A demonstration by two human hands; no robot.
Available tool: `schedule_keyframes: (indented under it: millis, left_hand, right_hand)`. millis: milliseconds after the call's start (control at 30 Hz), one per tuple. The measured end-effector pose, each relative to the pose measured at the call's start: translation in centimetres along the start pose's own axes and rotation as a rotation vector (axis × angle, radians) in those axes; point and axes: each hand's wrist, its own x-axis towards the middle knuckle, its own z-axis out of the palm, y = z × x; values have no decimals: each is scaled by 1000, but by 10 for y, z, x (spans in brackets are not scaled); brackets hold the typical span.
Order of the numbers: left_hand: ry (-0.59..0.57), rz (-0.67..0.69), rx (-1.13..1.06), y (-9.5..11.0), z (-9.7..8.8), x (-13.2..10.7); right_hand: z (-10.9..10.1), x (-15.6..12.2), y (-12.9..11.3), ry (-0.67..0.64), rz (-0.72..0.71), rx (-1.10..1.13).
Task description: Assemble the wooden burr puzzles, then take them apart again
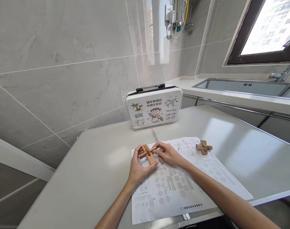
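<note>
— Where's the wooden cross?
— Centre frame, over the instruction sheet on the worktop. My left hand pinches its broad bar, and my right hand pinches the thin stick's end.

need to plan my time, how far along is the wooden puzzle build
Done, it seems: one wooden cross puzzle lies joined on the instruction sheet, apart from the hands. In hand: the left hand and right hand both grip the crossed wooden bars above the sheet. Left: only a few bars look joined there, so that piece probably needs more fitting.
</note>
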Motion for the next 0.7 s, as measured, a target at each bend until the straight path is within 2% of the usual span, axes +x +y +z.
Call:
schedule_keyframes:
  millis: [167,267,433,533,700]
  left_hand:
    - [-69,-15,-43,2,-2,2]
    - [-82,-25,-36,4,-2,0]
    - [41,40,158,2,-2,-3]
    - [85,51,258,0,-1,-4]
    - [52,83,241,-3,0,-6]
  right_hand:
    - [-7,1,-2,-90,30,95]
    - [-8,1,-6,-101,31,65]
    - [-9,1,-8,47,-55,-166]
    - [-9,1,-8,93,-104,-208]
    - [-6,-2,-9,-57,12,-109]
